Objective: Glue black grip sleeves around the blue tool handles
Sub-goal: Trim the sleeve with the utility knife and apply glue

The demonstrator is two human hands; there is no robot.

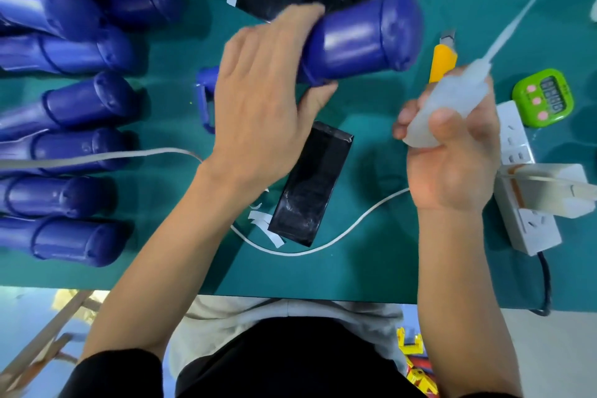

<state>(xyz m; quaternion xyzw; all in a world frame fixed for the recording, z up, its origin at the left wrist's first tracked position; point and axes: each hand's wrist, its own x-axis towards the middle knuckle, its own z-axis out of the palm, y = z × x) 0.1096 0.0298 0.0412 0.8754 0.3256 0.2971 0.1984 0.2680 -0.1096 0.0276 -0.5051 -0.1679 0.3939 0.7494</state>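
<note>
Right hand [452,168] clasps translucent glue bottle [450,107]; left hand [258,100] grips blue tool handle [361,39].

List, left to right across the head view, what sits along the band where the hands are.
Loose blue tool handles → left hand → the blue handle it grips → right hand, gripping the glue bottle → green timer.

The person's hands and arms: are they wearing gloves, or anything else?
No gloves. The left hand and right hand are bare, with no rings or watch showing. Both forearms are bare too. A black fabric sleeve covers the left arm above the elbow; no sleeve shows on the right arm.
</note>
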